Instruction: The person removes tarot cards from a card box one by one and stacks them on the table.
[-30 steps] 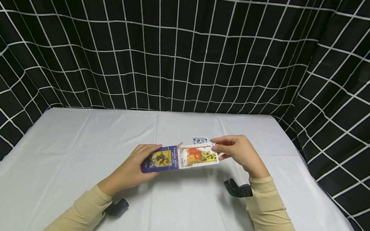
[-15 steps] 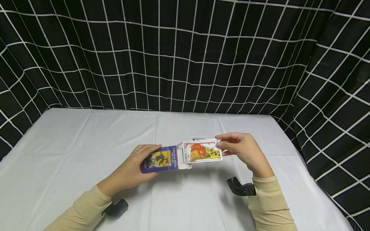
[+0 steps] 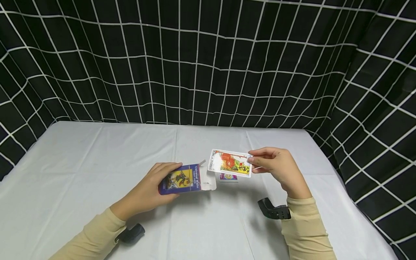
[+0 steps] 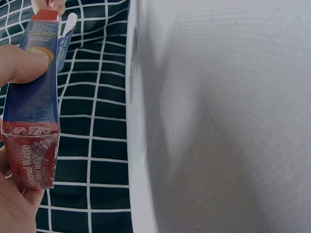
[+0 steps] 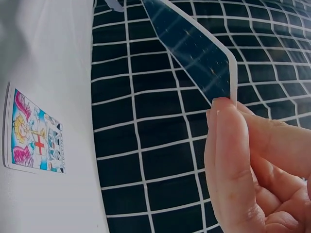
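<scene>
My left hand (image 3: pixel 147 189) grips a blue tarot deck box (image 3: pixel 180 180) around its closed end. The box's white flaps stand open on the right; in the left wrist view its red end (image 4: pixel 31 158) shows a clear wrapper. Between thumb and fingers my right hand (image 3: pixel 276 166) pinches the King of Wands tarot card (image 3: pixel 230 163), picture side up. That card is apart from the box and above the table. In the right wrist view its dark blue back (image 5: pixel 194 48) is seen. Below it on the table lies a small stack of cards with a Judgement card (image 5: pixel 36 133) on top.
A white cloth covers the table (image 3: pixel 97 155). Black curtains with a white grid (image 3: pixel 182 72) stand behind it and at both sides. Dark wrist mounts (image 3: pixel 274 209) jut inward from both sleeves, low over the cloth.
The King of Wands card has come out of the box and moved right and up with my right hand, tilting slightly. My left hand and the box stay in place.
</scene>
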Demonstrator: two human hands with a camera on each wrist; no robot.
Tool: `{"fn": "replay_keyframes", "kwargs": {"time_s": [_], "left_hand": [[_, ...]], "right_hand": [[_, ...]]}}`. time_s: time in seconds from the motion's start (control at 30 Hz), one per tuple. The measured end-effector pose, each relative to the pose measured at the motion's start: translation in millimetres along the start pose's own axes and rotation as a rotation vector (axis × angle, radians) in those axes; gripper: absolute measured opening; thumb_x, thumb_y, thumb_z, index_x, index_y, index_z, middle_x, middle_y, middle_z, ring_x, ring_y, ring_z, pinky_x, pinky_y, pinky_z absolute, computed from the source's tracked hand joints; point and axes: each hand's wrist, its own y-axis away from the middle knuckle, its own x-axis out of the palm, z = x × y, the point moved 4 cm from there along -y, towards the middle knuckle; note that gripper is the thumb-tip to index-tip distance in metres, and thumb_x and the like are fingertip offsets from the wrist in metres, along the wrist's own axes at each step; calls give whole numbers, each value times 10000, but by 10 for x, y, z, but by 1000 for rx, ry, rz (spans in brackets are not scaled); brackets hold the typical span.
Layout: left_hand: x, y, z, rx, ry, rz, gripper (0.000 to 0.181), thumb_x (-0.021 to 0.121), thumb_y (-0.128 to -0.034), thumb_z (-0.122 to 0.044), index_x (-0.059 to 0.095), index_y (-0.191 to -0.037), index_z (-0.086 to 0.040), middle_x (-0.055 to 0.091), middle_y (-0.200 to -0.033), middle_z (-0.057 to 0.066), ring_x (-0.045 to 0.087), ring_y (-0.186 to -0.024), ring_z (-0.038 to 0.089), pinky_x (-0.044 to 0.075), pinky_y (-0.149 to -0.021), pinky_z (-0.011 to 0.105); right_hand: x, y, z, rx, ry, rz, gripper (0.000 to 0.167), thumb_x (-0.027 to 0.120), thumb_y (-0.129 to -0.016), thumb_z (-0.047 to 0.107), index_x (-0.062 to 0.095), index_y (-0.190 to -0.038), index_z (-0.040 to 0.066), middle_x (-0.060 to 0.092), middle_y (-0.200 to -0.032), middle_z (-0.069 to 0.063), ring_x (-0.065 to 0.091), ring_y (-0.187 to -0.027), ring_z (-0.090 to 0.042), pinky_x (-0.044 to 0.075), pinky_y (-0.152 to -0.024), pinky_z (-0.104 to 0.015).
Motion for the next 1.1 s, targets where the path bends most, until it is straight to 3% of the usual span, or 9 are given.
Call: {"fn": "replay_keyframes", "kwargs": {"time_s": [0.27, 0.53, 0.8, 1.1], "left_hand": [[11, -7, 10, 5, -4, 1, 749, 832, -763, -122, 505, -1435, -90, 581, -1383, 76, 500, -1253, 254, 449, -1048, 474], [16, -3, 9, 1, 7, 6, 766, 836, -754, -118, 498, -1441, -91, 579, -1385, 79, 492, -1265, 256, 441, -1063, 490], [17, -3, 25, -14, 10, 9, 751, 830, -766, -123, 501, -1441, -101, 574, -1388, 77, 494, -1266, 261, 441, -1061, 501], [27, 4, 11, -29, 18, 21, 775, 840, -751, -123, 494, -1444, -101, 565, -1402, 81, 484, -1277, 261, 429, -1072, 516]], "right_hand": [[-20, -10, -19, 8, -51, 7, 336, 684, -883, -13, 581, -1138, -205, 706, -787, 90, 701, -656, -59, 610, -694, -260], [4, -39, -51, 10, -121, 29, 187, 660, -878, -53, 568, -1034, -102, 696, -756, 55, 708, -663, -85, 610, -697, -259], [16, -70, -110, 64, -58, 26, 454, 692, -893, 35, 559, -1283, -155, 734, -816, 54, 721, -710, -60, 607, -710, -251], [-7, -87, -178, 127, -92, -21, 428, 642, -936, 73, 555, -1285, -159, 711, -881, 51, 738, -705, -72, 602, -671, -234]]}}
